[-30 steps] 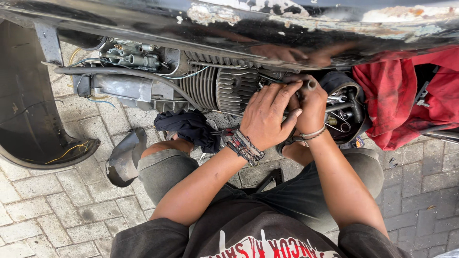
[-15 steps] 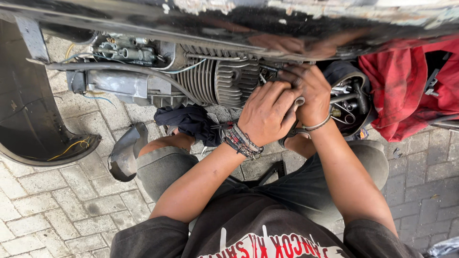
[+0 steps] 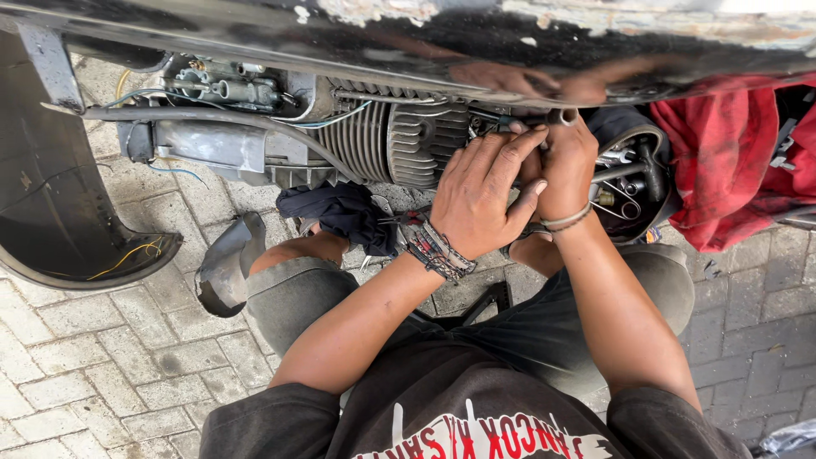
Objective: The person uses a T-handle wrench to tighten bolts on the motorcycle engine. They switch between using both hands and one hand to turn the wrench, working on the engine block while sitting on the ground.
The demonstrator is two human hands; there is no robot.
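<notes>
two hands met at the finned engine (image 3: pixel 399 140) under the scooter body. the left hand (image 3: pixel 480 195) lay fingers spread, half open, against it; the right hand (image 3: pixel 565 161) was fisted around a small metal tool (image 3: pixel 567 115), wrist bent upward, beside a red rag (image 3: pixel 731 161).

Finned engine cylinder (image 3: pixel 399 144) mounted under the body panel (image 3: pixel 408 34), left of both hands. Left hand (image 3: pixel 480 195) laid beside right hand (image 3: pixel 565 166) at the cylinder's right end. Folded cloth (image 3: pixel 340 212) placed below the cylinder. Rag (image 3: pixel 731 161) draped at far right, beside the tool tub (image 3: pixel 633 174).
</notes>
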